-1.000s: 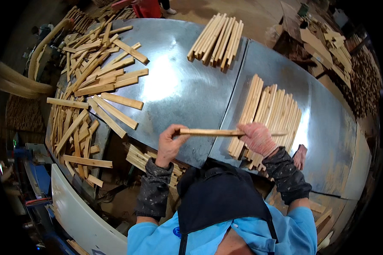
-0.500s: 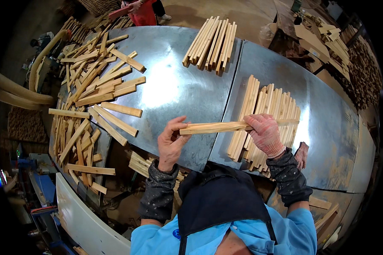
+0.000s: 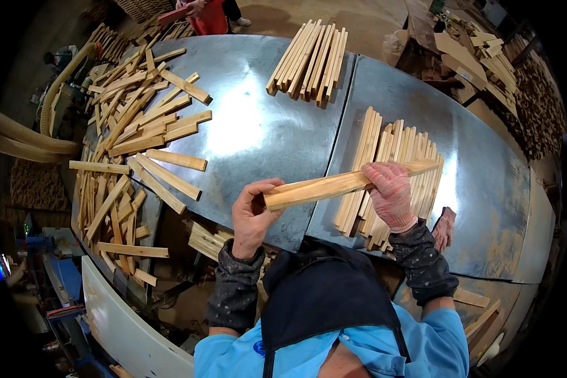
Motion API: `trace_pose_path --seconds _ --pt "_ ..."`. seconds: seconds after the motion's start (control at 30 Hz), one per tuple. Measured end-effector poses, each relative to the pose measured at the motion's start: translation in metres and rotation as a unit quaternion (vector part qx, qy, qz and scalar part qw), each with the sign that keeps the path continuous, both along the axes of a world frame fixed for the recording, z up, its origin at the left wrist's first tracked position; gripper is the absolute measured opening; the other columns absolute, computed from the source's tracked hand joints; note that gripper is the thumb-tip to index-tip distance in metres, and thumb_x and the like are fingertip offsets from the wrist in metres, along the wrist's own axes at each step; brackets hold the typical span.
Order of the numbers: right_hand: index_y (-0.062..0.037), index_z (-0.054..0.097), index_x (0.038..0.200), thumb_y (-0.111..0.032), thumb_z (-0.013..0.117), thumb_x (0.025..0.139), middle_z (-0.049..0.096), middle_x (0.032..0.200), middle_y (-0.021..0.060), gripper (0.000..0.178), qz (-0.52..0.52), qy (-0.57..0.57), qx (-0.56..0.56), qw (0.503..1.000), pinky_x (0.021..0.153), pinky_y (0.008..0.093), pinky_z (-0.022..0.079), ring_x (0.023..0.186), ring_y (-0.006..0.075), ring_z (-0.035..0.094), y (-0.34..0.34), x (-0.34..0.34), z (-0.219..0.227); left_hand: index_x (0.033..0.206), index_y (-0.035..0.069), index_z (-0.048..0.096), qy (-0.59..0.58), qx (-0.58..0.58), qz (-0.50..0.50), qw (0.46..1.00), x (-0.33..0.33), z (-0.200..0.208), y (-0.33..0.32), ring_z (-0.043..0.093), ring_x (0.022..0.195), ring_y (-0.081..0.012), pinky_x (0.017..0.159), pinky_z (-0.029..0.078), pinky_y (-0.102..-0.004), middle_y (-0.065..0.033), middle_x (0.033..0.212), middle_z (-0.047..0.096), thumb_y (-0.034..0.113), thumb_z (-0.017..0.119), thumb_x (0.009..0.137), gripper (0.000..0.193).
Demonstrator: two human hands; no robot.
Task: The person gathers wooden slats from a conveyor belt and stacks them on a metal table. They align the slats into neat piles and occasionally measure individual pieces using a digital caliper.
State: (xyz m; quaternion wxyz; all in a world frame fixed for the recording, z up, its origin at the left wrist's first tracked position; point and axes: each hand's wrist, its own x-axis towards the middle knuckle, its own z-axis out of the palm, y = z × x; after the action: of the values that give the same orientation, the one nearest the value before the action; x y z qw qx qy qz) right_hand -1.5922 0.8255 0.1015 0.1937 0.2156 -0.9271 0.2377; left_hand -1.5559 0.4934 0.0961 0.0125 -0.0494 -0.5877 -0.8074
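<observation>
With bare fingers, my left hand [image 3: 249,217] pinches one end of a wooden stick [image 3: 315,190], centre of the frame; my gloved right hand [image 3: 389,196] closes around it farther along. I seem to be inspecting it; turning it calls for a loose, even grip above the laid sticks [image 3: 400,145], right of centre.

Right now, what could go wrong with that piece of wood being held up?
A splinter might catch the bare left hand, which is at one end of the wooden strip; only the right hand is gloved. The strip also reaches over the row of strips, so dipping it could knock them askew. In the jumbled pile, pieces lie crossed, so a bump might make some slide.
</observation>
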Motion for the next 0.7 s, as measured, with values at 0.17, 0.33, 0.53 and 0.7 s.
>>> trace_pose_path --seconds 0.17,0.33,0.53,0.7 --pt "-0.0082 0.076 0.119 0.001 0.076 0.076 0.077 0.117 0.0104 0.044 -0.013 -0.008 -0.024 1.0 0.104 0.0478 0.051 0.111 0.0331 0.07 0.002 0.0 -0.009 0.122 0.002 0.069 0.024 0.01 -0.036 0.999 0.0 0.012 0.007 0.066 0.125 -0.0229 0.107 0.054 -0.0389 -0.0147 0.134 0.069 -0.012 0.079 0.087 0.04" --pt "-0.0078 0.076 0.116 0.005 0.071 0.08 0.078 0.112 0.0111 0.038 -0.021 0.012 -0.059 0.998 0.1 0.0449 0.053 0.108 0.0332 0.072 0.005 -0.014 -0.01 0.117 0.0 0.072 0.088 0.003 -0.077 0.993 -0.015 0.04 0.028 0.067 0.12 -0.0218 0.105 0.053 -0.0361 -0.0129 0.128 0.071 -0.013 0.081 0.083 0.037" --pt "-0.008 0.074 0.12 0.0 0.074 0.083 0.076 0.11 0.0129 0.038 -0.008 0.022 -0.062 0.998 0.097 0.0459 0.053 0.105 0.0374 0.071 0.011 -0.037 -0.009 0.11 0.005 0.075 0.193 -0.026 -0.06 0.979 -0.033 0.069 0.057 0.07 0.104 -0.0185 0.093 0.054 -0.0326 -0.0079 0.11 0.073 -0.009 0.086 0.08 0.035" --pt "-0.0069 0.072 0.122 -0.002 0.075 0.085 0.075 0.108 0.0142 0.038 -0.013 -0.006 -0.044 0.999 0.098 0.0459 0.053 0.104 0.0375 0.07 0.007 -0.035 -0.003 0.108 0.002 0.075 0.197 -0.034 -0.053 0.978 -0.034 0.066 0.063 0.068 0.106 -0.018 0.097 0.053 -0.0328 -0.0089 0.112 0.072 -0.011 0.086 0.079 0.033"
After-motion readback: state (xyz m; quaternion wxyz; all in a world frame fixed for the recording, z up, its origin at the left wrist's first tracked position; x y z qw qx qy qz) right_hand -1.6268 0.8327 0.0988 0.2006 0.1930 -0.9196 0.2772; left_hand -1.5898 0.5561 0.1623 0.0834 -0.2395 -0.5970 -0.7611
